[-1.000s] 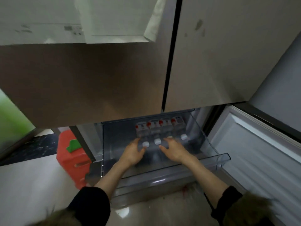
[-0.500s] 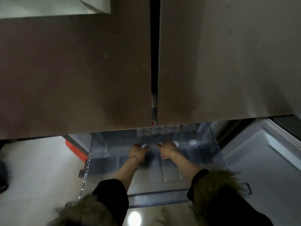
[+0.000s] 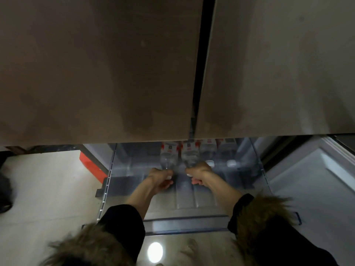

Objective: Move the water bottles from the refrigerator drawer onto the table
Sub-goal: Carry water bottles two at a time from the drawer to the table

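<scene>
Four water bottles lying side by side at the back of a clear refrigerator drawer [image 3: 257, 169], pulled out below two closed brown doors [image 3: 96, 70]. Far left: pale floor [image 3: 48, 189] and a red box [image 3: 90, 166] just beside the drawer's left rail. Left hand [image 3: 160, 178] curled round the cap end of the leftmost bottle [image 3: 168, 160], fingers wrapped under the neck. Right hand [image 3: 198, 172] gripping the cap end of the second bottle [image 3: 190, 158] the same way, thumb side up. Both gripped bottles with red-and-white labels partly hidden under the door edge. Next to the right, third bottle [image 3: 208, 153] and fourth bottle [image 3: 229, 162] untouched, white caps pointing toward the person. Black sleeves with fur cuffs [image 3: 259, 212] at the bottom edge. Far right: pale inner face of an open lower door [image 3: 317, 179].
</scene>
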`<act>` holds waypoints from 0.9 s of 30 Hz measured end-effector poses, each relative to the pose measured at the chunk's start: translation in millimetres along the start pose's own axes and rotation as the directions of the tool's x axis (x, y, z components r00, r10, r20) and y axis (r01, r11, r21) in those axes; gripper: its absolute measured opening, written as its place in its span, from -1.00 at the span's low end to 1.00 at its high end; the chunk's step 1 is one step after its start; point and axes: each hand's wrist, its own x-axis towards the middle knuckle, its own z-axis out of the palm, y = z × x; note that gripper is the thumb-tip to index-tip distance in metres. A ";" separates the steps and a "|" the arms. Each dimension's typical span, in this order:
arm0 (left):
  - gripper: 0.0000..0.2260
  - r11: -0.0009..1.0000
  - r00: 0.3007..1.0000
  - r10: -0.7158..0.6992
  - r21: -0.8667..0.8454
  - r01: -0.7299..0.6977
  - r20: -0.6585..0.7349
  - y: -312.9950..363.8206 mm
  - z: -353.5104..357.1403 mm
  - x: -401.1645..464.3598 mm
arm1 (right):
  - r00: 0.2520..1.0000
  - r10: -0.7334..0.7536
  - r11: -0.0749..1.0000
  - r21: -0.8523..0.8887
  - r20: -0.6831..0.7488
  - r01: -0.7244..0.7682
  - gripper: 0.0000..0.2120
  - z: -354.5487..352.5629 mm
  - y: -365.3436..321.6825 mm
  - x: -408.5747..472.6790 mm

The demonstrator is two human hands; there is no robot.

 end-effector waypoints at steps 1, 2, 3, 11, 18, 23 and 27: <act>-0.86 1.000 1.000 0.006 -0.024 -0.006 -0.004 1.1 -5.1 -2.4 | 1.000 -0.010 1.000 -0.008 -0.010 0.009 -0.77 1.8 -1.0 -4.3; -0.85 0.999 1.000 0.021 -0.045 -0.021 -0.009 2.9 -9.6 -5.4 | 0.999 -0.022 1.000 -0.005 -0.024 0.022 -0.78 3.5 -2.1 -8.4; -0.87 0.997 0.999 0.047 -0.066 -0.048 -0.019 5.1 -14.0 -9.2 | 0.999 -0.031 0.999 0.007 -0.035 0.031 -0.79 4.6 -3.5 -13.9; -0.57 0.857 0.875 0.456 0.348 -0.381 -0.165 7.5 -54.3 -55.0 | 0.939 -0.170 0.963 -0.252 -0.299 0.094 -0.73 -12.2 6.2 -75.5; -0.74 0.626 0.640 0.745 0.528 -0.575 -0.186 15.4 -73.6 -113.1 | 0.780 -0.441 0.897 -0.198 -0.444 0.394 -0.72 -27.3 3.4 -131.1; -0.78 0.509 0.545 0.829 0.575 -0.640 -0.127 14.4 -78.0 -131.1 | 0.679 -0.582 0.813 -0.327 -0.447 0.482 -0.74 -18.4 -6.2 -146.1; -0.77 0.481 0.540 0.837 0.579 -0.658 -0.081 15.4 -77.6 -135.5 | 0.650 -0.615 0.789 -0.338 -0.447 0.514 -0.75 -15.9 -10.2 -145.6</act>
